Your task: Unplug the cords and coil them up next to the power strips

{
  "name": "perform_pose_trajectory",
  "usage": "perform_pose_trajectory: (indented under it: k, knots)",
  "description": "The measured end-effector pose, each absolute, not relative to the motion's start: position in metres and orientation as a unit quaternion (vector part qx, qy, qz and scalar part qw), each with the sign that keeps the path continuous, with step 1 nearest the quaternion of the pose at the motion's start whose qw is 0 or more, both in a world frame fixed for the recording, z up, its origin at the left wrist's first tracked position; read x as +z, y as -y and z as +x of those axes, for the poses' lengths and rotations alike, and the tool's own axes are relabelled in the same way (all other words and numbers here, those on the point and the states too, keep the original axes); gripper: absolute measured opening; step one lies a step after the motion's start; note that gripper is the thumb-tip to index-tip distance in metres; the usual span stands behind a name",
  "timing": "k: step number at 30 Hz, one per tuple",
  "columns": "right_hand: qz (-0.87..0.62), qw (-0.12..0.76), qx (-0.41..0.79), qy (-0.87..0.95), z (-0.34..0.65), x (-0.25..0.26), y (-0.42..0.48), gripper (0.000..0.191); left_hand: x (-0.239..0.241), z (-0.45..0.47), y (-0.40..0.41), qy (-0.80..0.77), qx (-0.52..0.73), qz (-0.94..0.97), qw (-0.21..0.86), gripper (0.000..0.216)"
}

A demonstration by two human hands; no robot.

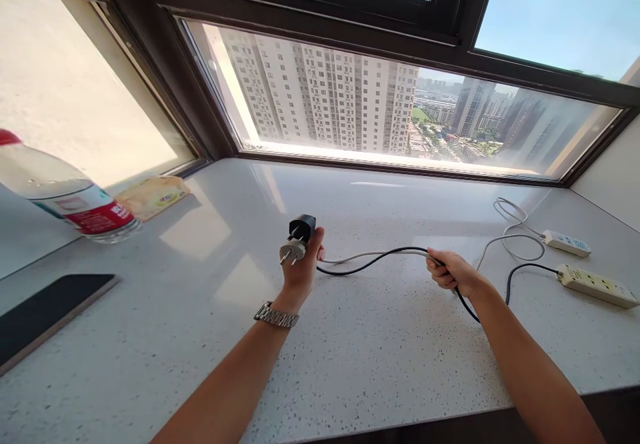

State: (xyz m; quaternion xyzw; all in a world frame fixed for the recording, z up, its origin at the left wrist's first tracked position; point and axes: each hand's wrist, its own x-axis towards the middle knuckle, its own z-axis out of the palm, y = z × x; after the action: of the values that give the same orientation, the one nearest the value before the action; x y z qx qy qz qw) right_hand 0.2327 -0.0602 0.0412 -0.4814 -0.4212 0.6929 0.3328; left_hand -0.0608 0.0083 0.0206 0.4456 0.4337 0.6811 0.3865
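Note:
My left hand (301, 272) is closed around two power plugs, a black plug (303, 226) and a white plug (293, 251), with their metal pins facing up and toward me. From them a black cable (350, 272) and a white cable (353, 256) run to the right. My right hand (453, 273) grips both cables partway along their length. Beyond it, the black cable leads to a larger power strip (595, 285) and the looped white cable to a smaller power strip (567, 243). Both strips lie on the counter at the right.
On the speckled white counter (350, 364) at the left are a dark phone (55, 314), a tilted-looking bottle with a red label (95, 214) and a yellowish packet (155, 196). Dark-framed windows (330, 91) border the back. A wall (610, 164) stands at the right.

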Motion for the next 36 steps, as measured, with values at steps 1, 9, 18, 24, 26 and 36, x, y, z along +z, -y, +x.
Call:
perform_pose_trajectory:
  k: [1, 9, 18, 24, 26, 36]
  knots:
    - [-0.481, 0.351, 0.687, 0.416, 0.233, 0.041, 0.059, 0.047, 0.020, -0.060, -0.010, -0.438, 0.678, 0.439, 0.394, 0.048]
    - [-0.382, 0.252, 0.759, 0.463, 0.235, 0.036, 0.066, 0.044, 0.029, -0.065, -0.018, -0.429, 0.712, 0.287, 0.476, 0.057]
    - [-0.349, 0.032, 0.757, 0.552, 0.191, 0.042, 0.083, 0.027, 0.057, -0.078, -0.002, -0.316, 0.761, 0.339, 0.455, 0.064]
    - [-0.551, 0.117, 0.652, 0.507, 0.181, 0.037, 0.076, 0.021, 0.082, -0.084, 0.021, -0.177, 0.770, 0.373, 0.486, 0.070]
    - [-0.589, 0.193, 0.634, 0.461, 0.181, 0.034, 0.071, 0.021, 0.086, -0.082, 0.029, -0.159, 0.747, 0.389, 0.515, 0.072]
    - [-0.505, 0.620, 0.547, 0.248, 0.186, 0.013, 0.048, 0.030, 0.048, -0.004, 0.058, -0.274, 0.516, 0.460, 0.669, 0.073]
